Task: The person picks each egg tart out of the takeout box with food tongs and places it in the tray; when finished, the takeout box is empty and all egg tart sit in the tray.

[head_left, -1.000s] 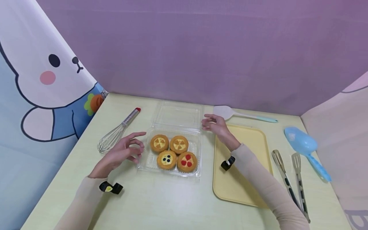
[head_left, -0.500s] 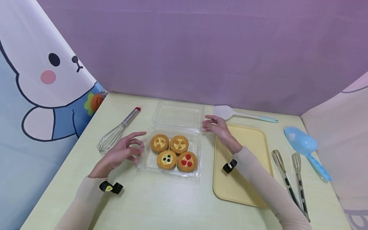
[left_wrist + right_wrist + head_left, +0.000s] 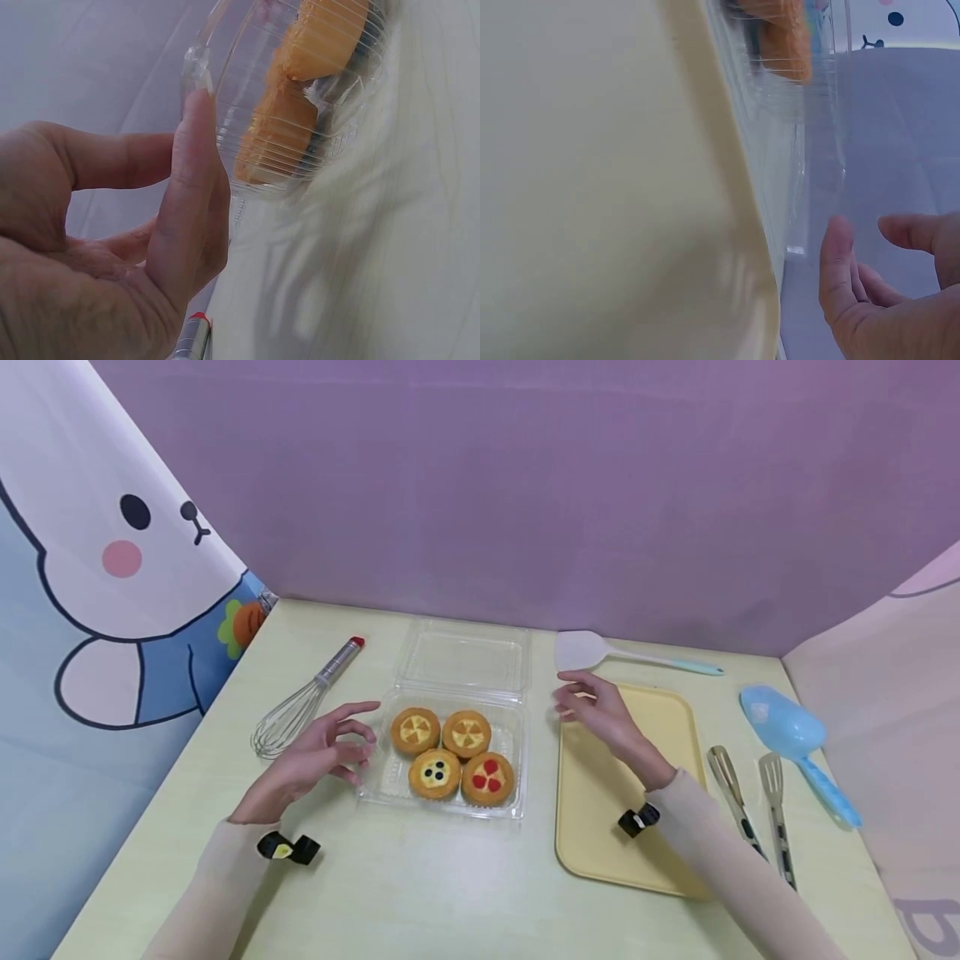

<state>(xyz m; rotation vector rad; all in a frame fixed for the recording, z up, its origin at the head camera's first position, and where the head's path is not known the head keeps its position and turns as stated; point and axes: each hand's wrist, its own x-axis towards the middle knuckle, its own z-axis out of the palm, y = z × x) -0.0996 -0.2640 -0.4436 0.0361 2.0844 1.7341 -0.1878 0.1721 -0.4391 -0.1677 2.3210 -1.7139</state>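
Note:
A clear plastic clamshell box [image 3: 517, 777] lies on the table with its lid [image 3: 465, 656] folded back. Inside are several small tarts, among them a blueberry-topped tart [image 3: 435, 774], a red-berry tart [image 3: 487, 780] and two with yellow-wedge tops. At the box's left edge is my left hand [image 3: 318, 756], fingers loosely bent, one fingertip right at the rim in the left wrist view. My right hand [image 3: 603, 714] hovers over the upper left corner of a yellow tray [image 3: 633, 835]. A gap shows between its thumb and fingers [image 3: 836, 262], with nothing in it.
A whisk [image 3: 307, 702] lies left of the box. Behind the tray is a white spatula [image 3: 581, 651] with a mint handle. To the right are metal tongs [image 3: 731, 785] and a blue scoop [image 3: 783, 722]. A purple curtain [image 3: 480, 502] hangs along the back edge.
My right hand has drawn away from the box's right side, moving right and slightly nearer, over the tray's corner. The left hand stays at the box's left edge.

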